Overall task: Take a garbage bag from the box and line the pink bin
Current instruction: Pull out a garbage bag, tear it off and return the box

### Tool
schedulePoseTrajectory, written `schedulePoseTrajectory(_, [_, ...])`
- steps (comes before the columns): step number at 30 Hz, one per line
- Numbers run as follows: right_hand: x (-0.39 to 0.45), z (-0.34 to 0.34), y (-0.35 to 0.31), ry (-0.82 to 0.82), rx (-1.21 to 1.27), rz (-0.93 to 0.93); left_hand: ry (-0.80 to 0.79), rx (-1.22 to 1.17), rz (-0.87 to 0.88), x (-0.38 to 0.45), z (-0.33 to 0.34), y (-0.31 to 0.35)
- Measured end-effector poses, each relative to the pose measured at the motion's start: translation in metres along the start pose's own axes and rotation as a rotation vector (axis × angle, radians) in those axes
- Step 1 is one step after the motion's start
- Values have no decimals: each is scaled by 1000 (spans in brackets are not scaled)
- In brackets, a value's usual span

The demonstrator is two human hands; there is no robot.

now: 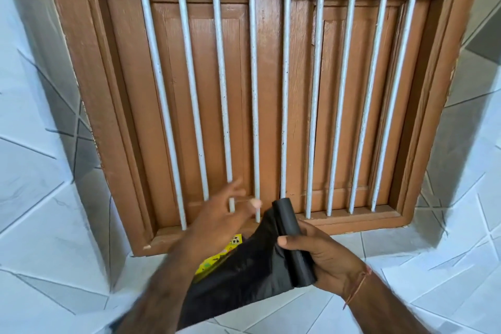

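Note:
My right hand (325, 255) is closed around a black roll of garbage bags (291, 230), held upright in front of the window. A loose sheet of black bag (238, 279) hangs from the roll down and to the left. My left hand (217, 214) is blurred, fingers spread, just left of the roll and above the sheet, holding nothing. A yellow printed box (217, 260) shows partly under my left forearm, behind the black sheet. The pink bin is not in view.
A brown wooden window frame (113, 116) with several white vertical bars (253, 89) and shut wooden shutters fills the view ahead. White and grey tiled wall (40, 171) surrounds it, with a tiled ledge (406, 293) below.

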State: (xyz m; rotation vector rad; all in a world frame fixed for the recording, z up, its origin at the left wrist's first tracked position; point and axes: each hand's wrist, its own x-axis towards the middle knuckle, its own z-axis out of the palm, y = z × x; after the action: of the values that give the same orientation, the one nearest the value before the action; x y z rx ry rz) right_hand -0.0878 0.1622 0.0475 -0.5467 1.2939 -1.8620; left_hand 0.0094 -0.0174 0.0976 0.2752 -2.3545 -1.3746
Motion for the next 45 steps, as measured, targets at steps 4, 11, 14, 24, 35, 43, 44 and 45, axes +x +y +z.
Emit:
schedulePoseTrajectory(4, [-3,-2,-11,-70,82,3,-389,-329,-249,17,26,-35])
schedulePoseTrajectory(11, [-11,-26,-8,76,119,82,-407,-190,-75,27,-14,-35])
schedulePoseTrajectory(14, [-12,-31,-4,113,117,104,-475,-36,-118,30,-38,-27])
schedulePoseTrajectory(24, [-7,-25,-17,44,-181,15,-400,423,-122,11,-61,-29])
schedulePoseTrajectory(35, [-9,-25,-33,46,-255,26,-467,-259,-120,18,17,-23])
schedulePoseTrajectory(43, [-10,-26,-17,148,-102,80,-531,92,-72,26,0,-11])
schedulePoseTrajectory(44, [-11,-27,-16,114,-99,70,-534,88,-81,26,-3,-11])
schedulePoseTrajectory(45, [-11,-27,-14,73,-116,52,-535,82,-94,27,-6,-11])
